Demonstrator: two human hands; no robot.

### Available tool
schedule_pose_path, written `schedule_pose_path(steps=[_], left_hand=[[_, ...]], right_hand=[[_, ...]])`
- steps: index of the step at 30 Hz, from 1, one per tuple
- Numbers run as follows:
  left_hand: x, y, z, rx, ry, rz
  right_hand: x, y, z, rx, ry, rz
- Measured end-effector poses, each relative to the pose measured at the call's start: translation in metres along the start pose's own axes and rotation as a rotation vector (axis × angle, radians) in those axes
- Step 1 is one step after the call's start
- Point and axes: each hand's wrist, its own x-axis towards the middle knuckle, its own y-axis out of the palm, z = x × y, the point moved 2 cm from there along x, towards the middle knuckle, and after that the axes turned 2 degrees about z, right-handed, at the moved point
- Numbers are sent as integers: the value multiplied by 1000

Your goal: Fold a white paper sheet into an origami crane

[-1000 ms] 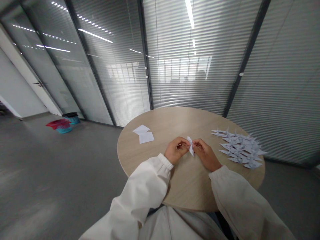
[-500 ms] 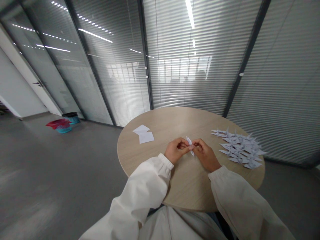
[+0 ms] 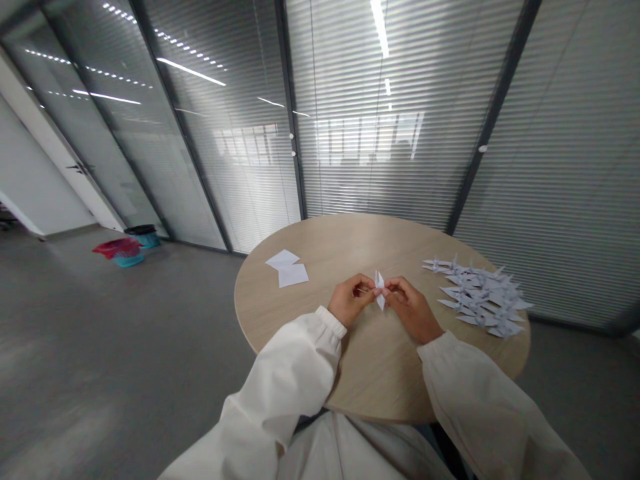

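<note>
A small folded white paper (image 3: 381, 298) with pointed ends is pinched between both hands above the round wooden table (image 3: 350, 233). My left hand (image 3: 350, 299) grips its left side with thumb and fingers. On its right side, my right hand (image 3: 411, 309) does the same. The fingertips cover the middle of the paper. Several folded paper cranes (image 3: 480, 297) lie in a cluster on the right of the table. Two flat white sheets, one square (image 3: 293, 275) and one partly beneath or beside it (image 3: 283, 258), lie at the left.
Glass partitions with blinds (image 3: 380, 180) stand behind the table. On the floor at the far left are a blue bin with a red liner (image 3: 120, 249) and a blue bin with a black liner (image 3: 144, 235), near a white door (image 3: 75, 153).
The folded paper has turned to a more upright angle, and its upper points now show spread slightly apart. Both hands have stayed almost in place.
</note>
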Motion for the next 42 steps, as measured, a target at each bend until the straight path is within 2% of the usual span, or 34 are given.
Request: schedule_pose_path(steps=[7, 13, 22, 33, 42], left_hand=[[2, -4, 3, -22, 40, -26], [2, -5, 3, 57, 45, -8], [-2, -3, -1, 187, 104, 39], [-3, -2, 3, 214, 172, 138], [-3, 1, -4, 214, 174, 92]], right_hand=[[1, -1, -3, -5, 15, 30], [1, -1, -4, -37, 15, 52], [0, -2, 6, -91, -40, -11], [2, -5, 3, -145, -90, -49], [2, -8, 5, -177, -121, -83]])
